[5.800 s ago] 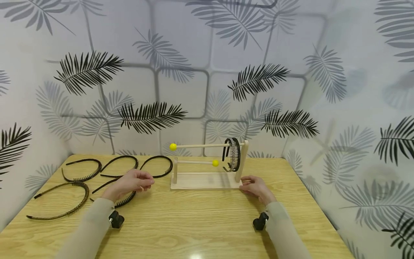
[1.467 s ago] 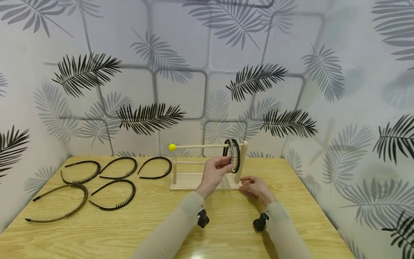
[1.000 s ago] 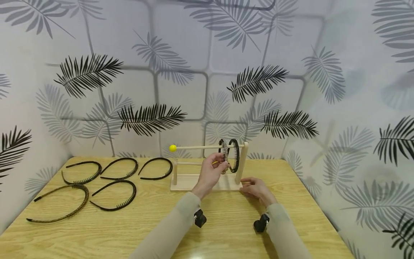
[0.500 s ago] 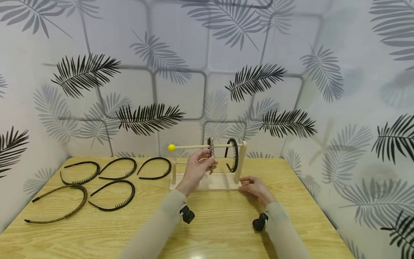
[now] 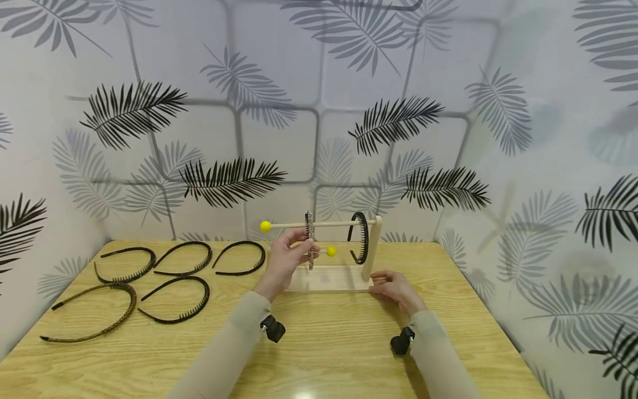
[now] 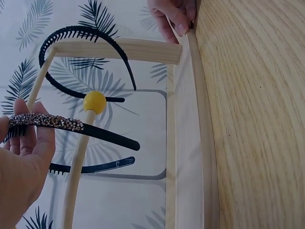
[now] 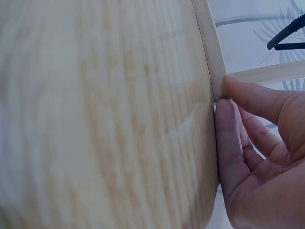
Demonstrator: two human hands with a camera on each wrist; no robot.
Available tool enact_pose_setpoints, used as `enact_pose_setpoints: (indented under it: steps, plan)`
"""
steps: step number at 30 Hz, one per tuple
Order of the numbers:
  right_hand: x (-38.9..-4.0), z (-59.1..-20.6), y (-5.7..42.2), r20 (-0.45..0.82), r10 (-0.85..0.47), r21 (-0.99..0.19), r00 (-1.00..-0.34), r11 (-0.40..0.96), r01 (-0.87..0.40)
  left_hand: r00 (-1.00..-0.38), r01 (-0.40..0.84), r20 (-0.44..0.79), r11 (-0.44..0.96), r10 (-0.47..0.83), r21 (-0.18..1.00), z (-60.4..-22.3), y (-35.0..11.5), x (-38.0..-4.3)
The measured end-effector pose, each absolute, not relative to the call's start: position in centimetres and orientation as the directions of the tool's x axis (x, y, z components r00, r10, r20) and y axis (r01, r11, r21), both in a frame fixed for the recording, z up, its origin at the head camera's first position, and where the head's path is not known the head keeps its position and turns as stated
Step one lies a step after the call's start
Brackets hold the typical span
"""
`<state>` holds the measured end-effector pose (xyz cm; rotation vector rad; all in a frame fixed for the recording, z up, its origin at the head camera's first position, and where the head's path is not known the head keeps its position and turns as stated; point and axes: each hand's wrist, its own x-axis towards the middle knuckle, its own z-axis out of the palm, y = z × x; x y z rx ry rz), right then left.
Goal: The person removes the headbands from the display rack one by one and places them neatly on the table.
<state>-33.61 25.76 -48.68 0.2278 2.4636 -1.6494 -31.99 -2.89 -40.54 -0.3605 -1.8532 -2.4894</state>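
My left hand [image 5: 284,263] pinches a headband [image 6: 57,122] covered in glittery stones, with dark teeth inside and plain black ends. The headband loops over the upper rod of a wooden rack [image 5: 331,282], left of the rod's middle. Another headband [image 5: 366,244], black and toothed, hangs on the same rod near the right post. My right hand [image 5: 396,289] grips the right front corner of the rack's base, its thumb on the wood in the right wrist view. Yellow balls cap the upper rod [image 5: 266,226] and the lower rod [image 5: 331,251].
Several black toothed headbands [image 5: 194,313] lie flat on the wooden table [image 5: 319,343] at the left. Among them is a brownish patterned headband [image 5: 130,310] near the table's left edge. A leaf-patterned curtain [image 5: 279,138] stands behind the table.
My left hand came from the table's left side to the rack and took hold of the glittery headband. It has slid it leftward along the upper rod. The right hand has stayed put.
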Motion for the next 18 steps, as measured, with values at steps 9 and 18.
enact_pose_setpoints:
  steps: [9,18]
  plan:
    - [-33.6,-48.7,25.9,-0.239,0.028,-0.905,-0.971,0.355,0.233,-0.974,0.158,0.193,-0.253,0.116,0.954,-40.5,-4.2,-31.8]
    - [-33.8,-48.7,25.9,-0.234,0.035,-0.891,-0.972,0.392,0.228,-0.976,0.161,0.187,-0.215,0.109,0.963,-40.1,-6.4,-31.9]
